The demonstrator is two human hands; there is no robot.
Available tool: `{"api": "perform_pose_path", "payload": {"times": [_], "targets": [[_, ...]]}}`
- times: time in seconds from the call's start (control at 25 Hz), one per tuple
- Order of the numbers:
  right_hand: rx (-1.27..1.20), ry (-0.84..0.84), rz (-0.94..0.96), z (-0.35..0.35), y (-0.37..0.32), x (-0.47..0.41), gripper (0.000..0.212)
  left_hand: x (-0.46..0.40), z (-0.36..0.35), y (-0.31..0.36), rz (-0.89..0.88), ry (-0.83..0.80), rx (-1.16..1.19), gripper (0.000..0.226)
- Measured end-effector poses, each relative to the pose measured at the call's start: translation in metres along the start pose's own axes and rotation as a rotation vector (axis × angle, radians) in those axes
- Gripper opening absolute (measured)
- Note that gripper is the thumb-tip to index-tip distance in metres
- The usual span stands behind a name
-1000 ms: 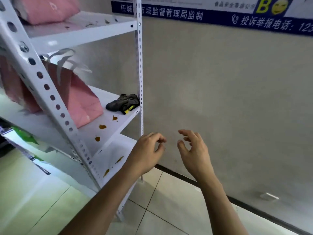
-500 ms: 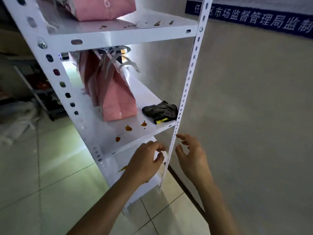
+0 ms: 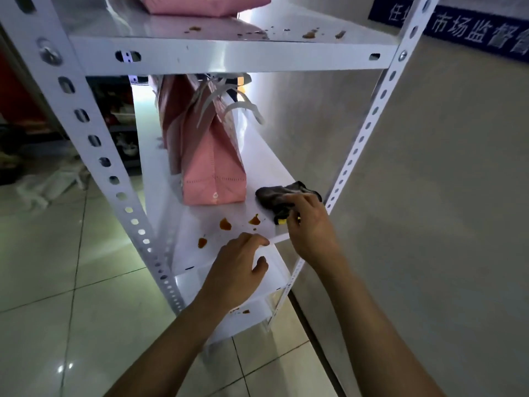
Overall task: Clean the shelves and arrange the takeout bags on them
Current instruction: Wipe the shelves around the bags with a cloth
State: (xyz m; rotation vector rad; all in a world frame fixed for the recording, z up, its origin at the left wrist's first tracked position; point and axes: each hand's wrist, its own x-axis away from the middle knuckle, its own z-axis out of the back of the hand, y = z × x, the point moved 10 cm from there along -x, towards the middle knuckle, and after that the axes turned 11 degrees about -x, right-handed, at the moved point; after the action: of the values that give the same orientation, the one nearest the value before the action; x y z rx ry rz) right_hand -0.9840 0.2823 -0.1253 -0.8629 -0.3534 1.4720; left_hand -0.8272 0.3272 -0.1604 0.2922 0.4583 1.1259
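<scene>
My right hand [image 3: 307, 222] lies on the dark cloth [image 3: 279, 193] at the right front corner of the middle shelf [image 3: 257, 164], close to the right post [image 3: 369, 121]. My fingers curl down over the cloth's near edge and take hold of it; a yellow bit of the cloth [image 3: 282, 222] pokes out just under my fingertips. My left hand [image 3: 237, 270] sits lower, at the front lip of the same shelf, fingers loosely bent with the tips resting on the edge and the thumb below it. It holds nothing.

Between my two hands and the bag, three orange-brown stains [image 3: 225, 224] dot the shelf surface, well apart from each other, the nearest just beyond my left fingertips. A pink bag [image 3: 213, 167] stands upright further back on the middle shelf, to the left of the cloth, its white handles [image 3: 226, 101] sticking up toward the underside of the top shelf [image 3: 229, 57]. More pink bags [image 3: 206, 4] sit on the top shelf, only their bottom part in view, and brown crumbs [image 3: 257, 32] are scattered over that shelf to their right. On the lower shelf [image 3: 246, 319], past my left wrist, a few small brown spots [image 3: 243, 311] show.

The rack stands against a beige wall [image 3: 443, 196], on a tiled floor [image 3: 71, 310]. A blue sign [image 3: 463, 30] with white characters runs along the wall at the upper right.
</scene>
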Motion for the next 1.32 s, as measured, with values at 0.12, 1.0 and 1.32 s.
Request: {"api": "perform_pose_path", "payload": {"times": [0.12,1.0,1.32], "targets": [[0.042,-0.063,-0.001,-0.011,0.006,-0.037,0.033,0.0,-0.007,-0.006,0.061,-0.011,-0.044,0.036],[0.317,-0.204,0.143,-0.028,0.018,-0.03,0.045,0.016,0.009,0.022,0.237,0.119,-0.269,0.037],[-0.127,-0.021,0.277,0.09,-0.052,-0.021,0.042,0.0,0.114,0.077,0.186,0.343,-0.307,0.03]]}}
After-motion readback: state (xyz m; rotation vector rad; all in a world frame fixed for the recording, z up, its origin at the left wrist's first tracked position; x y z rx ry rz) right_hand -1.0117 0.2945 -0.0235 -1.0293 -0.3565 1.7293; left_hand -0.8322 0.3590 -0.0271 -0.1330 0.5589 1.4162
